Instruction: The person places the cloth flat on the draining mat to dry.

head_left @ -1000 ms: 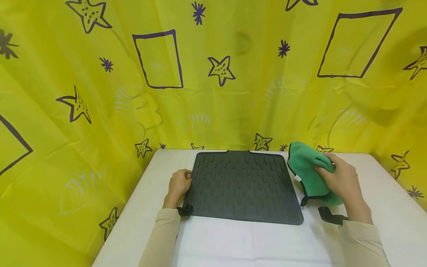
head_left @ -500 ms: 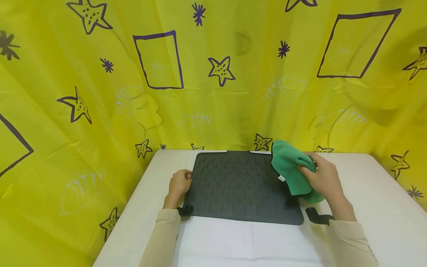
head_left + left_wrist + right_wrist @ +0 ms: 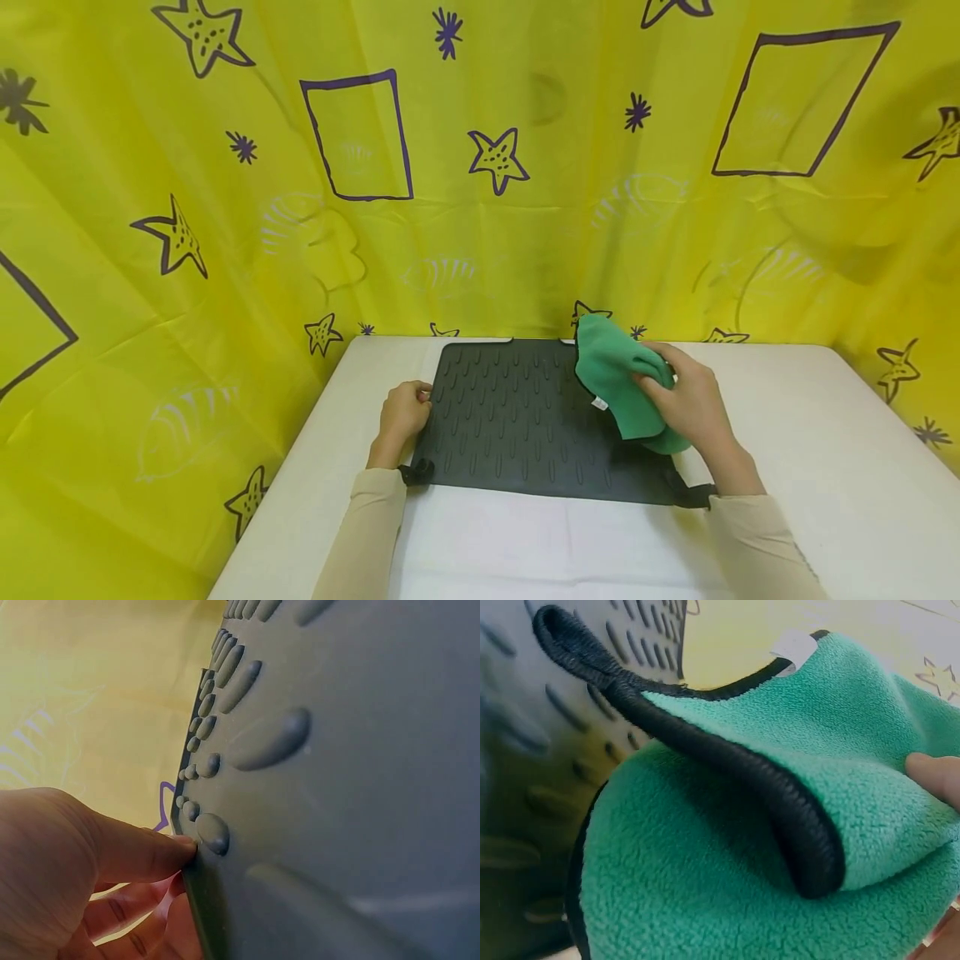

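Observation:
A dark grey rubber mat (image 3: 502, 417) with raised oblong bumps stands tilted over the white table. At its left edge my left hand (image 3: 403, 412) pinches the rim; in the left wrist view the thumb (image 3: 150, 855) lies on the bumpy face and the other fingers sit behind. My right hand (image 3: 693, 400) grips a bunched green microfibre cloth (image 3: 618, 375) with black edging and a small white tag. The cloth overlaps the mat's right part in the head view. Up close in the right wrist view, the folded cloth (image 3: 780, 750) shows a black hanging loop (image 3: 574, 649) near the mat.
A white-covered table (image 3: 810, 417) extends on both sides of the mat and in front of it. Behind stands a yellow curtain (image 3: 495, 250) printed with stars and frames. Black straps with a camera mount (image 3: 417, 472) sit on the wrists.
My right hand has carried the cloth leftward, from beside the mat's right edge to over its right part. The left hand and the mat have stayed in place.

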A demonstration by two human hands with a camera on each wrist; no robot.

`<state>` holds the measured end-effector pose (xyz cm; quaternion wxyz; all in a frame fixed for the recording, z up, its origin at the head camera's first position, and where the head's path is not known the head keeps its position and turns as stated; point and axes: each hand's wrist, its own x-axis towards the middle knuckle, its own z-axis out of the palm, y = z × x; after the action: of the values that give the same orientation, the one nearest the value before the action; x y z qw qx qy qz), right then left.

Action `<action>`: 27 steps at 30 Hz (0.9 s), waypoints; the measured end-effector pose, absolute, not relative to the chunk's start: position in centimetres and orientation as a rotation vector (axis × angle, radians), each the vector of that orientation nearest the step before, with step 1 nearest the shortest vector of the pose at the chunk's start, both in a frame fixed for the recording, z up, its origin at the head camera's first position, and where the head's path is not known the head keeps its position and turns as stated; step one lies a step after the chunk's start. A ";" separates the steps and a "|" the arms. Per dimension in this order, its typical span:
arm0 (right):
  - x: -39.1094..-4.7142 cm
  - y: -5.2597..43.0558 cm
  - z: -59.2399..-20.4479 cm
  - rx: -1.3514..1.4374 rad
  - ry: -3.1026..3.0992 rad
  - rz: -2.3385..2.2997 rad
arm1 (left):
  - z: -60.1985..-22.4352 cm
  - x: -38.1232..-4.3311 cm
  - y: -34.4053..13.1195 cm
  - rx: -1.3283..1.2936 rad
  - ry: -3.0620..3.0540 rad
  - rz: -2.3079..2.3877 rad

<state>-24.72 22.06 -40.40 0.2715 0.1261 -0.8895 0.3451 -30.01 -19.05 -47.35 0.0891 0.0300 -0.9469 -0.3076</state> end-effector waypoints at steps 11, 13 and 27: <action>-24.6 19.2 -40.0 0.399 -2.316 0.950 | -47.4 -30.0 -19.1 0.108 -2.803 -0.930; -24.6 18.8 -39.9 0.402 -2.314 0.950 | -47.4 -30.0 -19.1 0.103 -2.802 -0.930; -26.8 16.9 -40.4 0.399 -2.374 1.058 | -47.7 -30.2 -19.1 0.123 -2.802 -0.940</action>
<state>-26.80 16.95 -40.40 0.2533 0.1470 -0.8733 0.3893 -30.23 -19.11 -47.72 0.0917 0.0416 -0.9433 -0.3164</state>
